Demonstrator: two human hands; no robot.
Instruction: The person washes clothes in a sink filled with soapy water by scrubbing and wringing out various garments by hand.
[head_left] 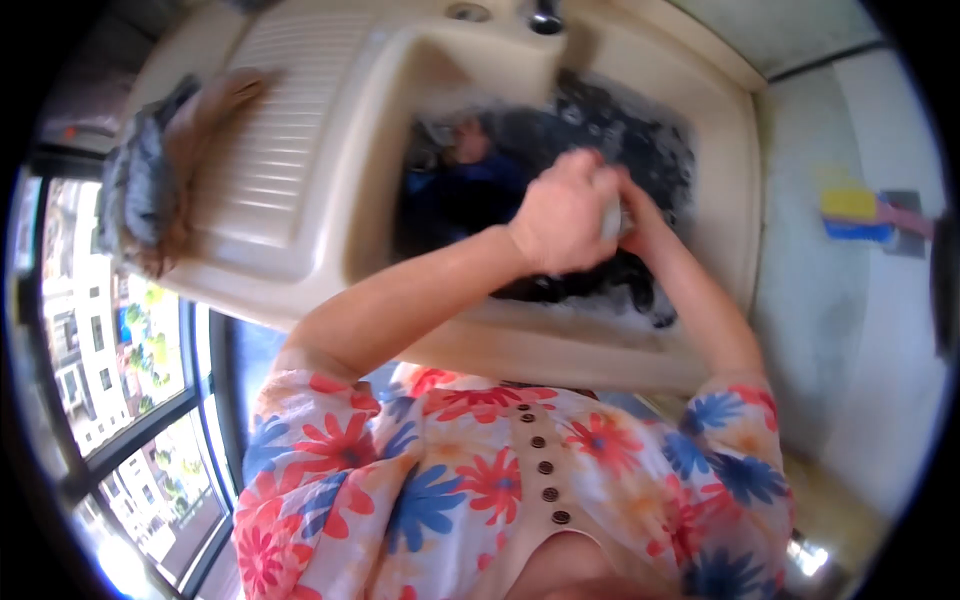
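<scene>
Over the basin of a beige laundry sink (740, 200), my left hand (568, 212) is closed in a fist. My right hand (638, 205) is pressed against it from the right, its fingers mostly hidden behind the left. A small pale thing (612, 215) shows between the two hands; I cannot make out its kind. Below them, dark soapy water (640, 125) with foam fills the basin. Dark blue cloth (465, 205) lies in the water on the left, and black cloth (625, 280) lies under my hands.
A ribbed washboard surface (265, 130) adjoins the basin on the left. Grey cloth (140, 185) and brown cloth (205, 120) hang over its left edge. The tap (545, 17) is at the back. A yellow and blue sponge (855, 213) sits at the right wall; windows (110, 320) are left.
</scene>
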